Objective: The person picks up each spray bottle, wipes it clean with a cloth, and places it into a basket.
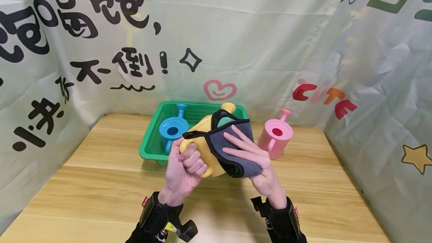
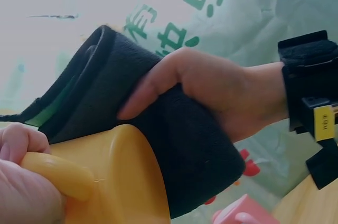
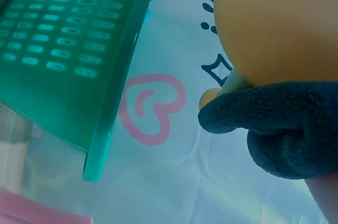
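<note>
Black wrist straps (image 1: 152, 213) foremost. Left hand (image 1: 185, 166) grips yellow watering can (image 1: 204, 151) by its handle (image 2: 68, 176), raised over worktop (image 1: 320, 183) before green basket (image 1: 148, 141); right hand (image 1: 254, 158) holds grey cloth (image 1: 216, 143) against the can, fingers (image 1: 241, 155) extended. Blue can (image 1: 165, 138) inside basket; pink can (image 1: 268, 136) on worktop, right.

1. Your left wristband (image 1: 152, 213): black, broad; a small red tag (image 1: 145, 201) with pale lettering at its outer edge.
2. Your left camera mount (image 1: 187, 231): black, with a blocky end, projecting from the left wristband's inner side; yellow label (image 1: 171, 227) alongside.
3. Your left sleeve (image 1: 137, 237): black, directly below the left wristband.
4. Your right wristband (image 1: 282, 216): black, right of the left wristband; black bracket (image 1: 259, 203) facing it, yellow label with dark print (image 2: 324, 122).
</note>
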A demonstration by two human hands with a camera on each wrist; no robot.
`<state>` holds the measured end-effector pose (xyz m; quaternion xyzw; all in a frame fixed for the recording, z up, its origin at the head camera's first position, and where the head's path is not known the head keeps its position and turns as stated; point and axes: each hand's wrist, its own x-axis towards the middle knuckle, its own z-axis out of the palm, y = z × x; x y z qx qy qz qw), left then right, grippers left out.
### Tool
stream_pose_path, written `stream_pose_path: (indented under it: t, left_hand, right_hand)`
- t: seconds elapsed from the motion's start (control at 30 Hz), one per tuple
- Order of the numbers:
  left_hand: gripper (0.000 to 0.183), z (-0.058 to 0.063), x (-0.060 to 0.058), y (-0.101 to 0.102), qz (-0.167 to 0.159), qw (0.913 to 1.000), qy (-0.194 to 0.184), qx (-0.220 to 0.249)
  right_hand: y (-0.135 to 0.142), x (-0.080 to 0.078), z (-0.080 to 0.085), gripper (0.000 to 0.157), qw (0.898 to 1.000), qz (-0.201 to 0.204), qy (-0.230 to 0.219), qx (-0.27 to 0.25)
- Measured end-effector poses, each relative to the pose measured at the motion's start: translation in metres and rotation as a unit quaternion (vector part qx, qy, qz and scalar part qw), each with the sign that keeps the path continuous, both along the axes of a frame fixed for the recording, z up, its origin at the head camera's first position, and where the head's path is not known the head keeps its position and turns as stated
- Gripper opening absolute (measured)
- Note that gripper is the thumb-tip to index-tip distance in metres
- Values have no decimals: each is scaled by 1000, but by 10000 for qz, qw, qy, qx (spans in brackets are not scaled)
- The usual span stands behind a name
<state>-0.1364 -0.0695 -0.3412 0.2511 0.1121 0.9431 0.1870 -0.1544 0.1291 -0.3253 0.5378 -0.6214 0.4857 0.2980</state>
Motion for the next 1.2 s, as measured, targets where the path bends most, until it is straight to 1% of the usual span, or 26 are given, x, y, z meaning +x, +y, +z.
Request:
stream_pose_path:
  t: [0.13,0.3,0.53,0.67,0.8,0.9,1.0,1.07,1.13,1.2]
  left_hand:
    - [48,-2,1,7,-88,9998,71,-140]
    - [48,-5,2,11,-165,9996,50,-207]
    - [48,-6,3,14,-115,9994,-20,-311]
    - [48,-7,3,16,-142,9995,-14,-295]
    - [49,-8,3,18,-145,9994,109,-281]
    - [50,-8,2,19,-71,9993,205,-309]
    - [49,-7,1,18,84,9992,114,-383]
    - [47,-6,2,17,193,9989,-40,-426]
    - [44,-5,2,14,239,9985,-226,-445]
    - [42,-5,2,12,234,9985,-289,-390]
  right_hand:
    - [2,2,4,38,10000,-73,-32,-28]
    - [1,7,10,45,9998,-205,-57,16]
    - [-2,9,13,55,9993,-348,56,96]
    - [-2,7,10,58,9985,-503,168,159]
    - [-1,2,2,59,9959,-762,346,350]
    - [-1,1,-2,57,9923,-991,490,550]
    - [-3,2,-2,56,9894,-1084,683,676]
    - [-5,3,0,56,9879,-1090,825,735]
    - [-6,4,1,56,9871,-1062,905,783]
    - [-6,4,1,56,9868,-1038,937,818]
